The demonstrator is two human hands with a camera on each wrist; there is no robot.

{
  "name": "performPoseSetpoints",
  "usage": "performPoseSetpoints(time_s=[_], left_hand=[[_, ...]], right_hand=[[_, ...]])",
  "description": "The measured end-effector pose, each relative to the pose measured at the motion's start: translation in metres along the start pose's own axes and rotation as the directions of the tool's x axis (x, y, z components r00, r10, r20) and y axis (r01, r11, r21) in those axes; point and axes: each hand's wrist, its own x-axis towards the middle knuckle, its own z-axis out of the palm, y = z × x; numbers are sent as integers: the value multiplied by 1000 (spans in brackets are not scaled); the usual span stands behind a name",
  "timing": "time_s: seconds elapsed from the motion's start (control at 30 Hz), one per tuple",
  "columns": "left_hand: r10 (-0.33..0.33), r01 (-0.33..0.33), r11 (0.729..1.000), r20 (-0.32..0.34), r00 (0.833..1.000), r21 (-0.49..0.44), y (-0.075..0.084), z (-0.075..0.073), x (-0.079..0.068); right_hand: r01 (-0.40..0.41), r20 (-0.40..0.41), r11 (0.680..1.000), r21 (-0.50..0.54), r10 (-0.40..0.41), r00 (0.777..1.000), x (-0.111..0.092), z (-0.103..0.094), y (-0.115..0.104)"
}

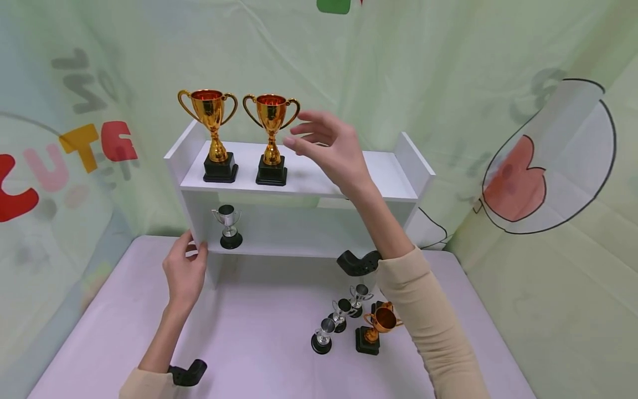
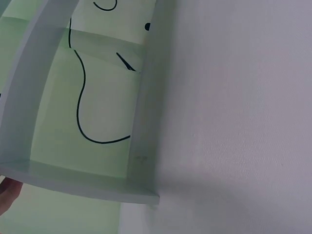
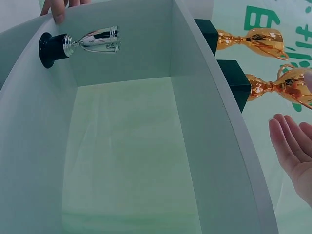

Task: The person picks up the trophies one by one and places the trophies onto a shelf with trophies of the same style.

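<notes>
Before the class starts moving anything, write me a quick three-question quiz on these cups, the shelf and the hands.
1. How many gold cups stand on the top shelf?
2. True or false: the right hand is nearer those cups than the left hand is.
3. The left hand touches: (a) a gold cup; (b) the side panel; (c) a silver cup.

Key: 1. Two. 2. True. 3. b.

two shiny gold, black-based trophies (image 1: 214, 130) and one silver trophy (image 1: 229, 220) by the white shelf's (image 1: 394, 172) left edge; toward the worktop's (image 1: 259, 332) right edge, three silver trophies (image 1: 341, 315), apparently two gold.
</notes>
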Motion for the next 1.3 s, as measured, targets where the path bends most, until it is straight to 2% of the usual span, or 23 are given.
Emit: performPoseSetpoints(time_s=[0.47, 0.97, 1.3], left_hand=[[10, -10, 1000, 7, 1000, 2, -1, 0, 0], [10, -10, 1000, -5, 1000, 18, -1, -1, 0], [27, -27, 1000, -4, 1000, 13, -1, 0, 0]], right_hand=[[14, -6, 997, -78, -15, 1000, -22, -15, -2], [106, 5, 990, -88, -106, 994, -54, -29, -3], [119, 4, 990, -79, -119, 993, -84, -36, 4]])
